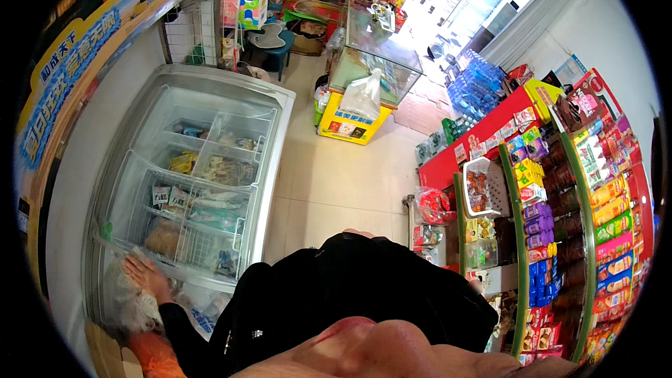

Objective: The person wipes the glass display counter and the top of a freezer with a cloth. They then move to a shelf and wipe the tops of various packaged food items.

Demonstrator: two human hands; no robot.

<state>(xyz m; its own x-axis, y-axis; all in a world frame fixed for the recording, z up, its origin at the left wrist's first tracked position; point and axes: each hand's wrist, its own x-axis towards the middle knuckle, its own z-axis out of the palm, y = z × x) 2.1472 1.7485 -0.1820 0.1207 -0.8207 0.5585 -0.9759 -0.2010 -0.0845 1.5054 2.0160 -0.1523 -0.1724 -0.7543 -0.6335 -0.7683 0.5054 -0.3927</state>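
My left hand point(146, 277) reaches out to the left, its fingers stretched and lying flat on a crumpled clear plastic bag point(133, 311) at the near-left corner of the chest freezer point(285, 108). Through the freezer's glass top, wire baskets show packaged frozen goods, among them white packs point(170, 198) and a brown bag point(163, 236). Below my forearm is an orange-red bag point(155, 353). My right hand cannot be made out surely; only a sliver of skin shows at the far edge of my black clothing.
Snack shelves point(521, 252) line the right side, with a white basket point(495, 192) on top. Farther off stand a glass counter point(374, 49), a yellow box point(346, 122) and blue bottle packs point(476, 87). A tiled floor point(318, 192) runs between freezer and shelves.
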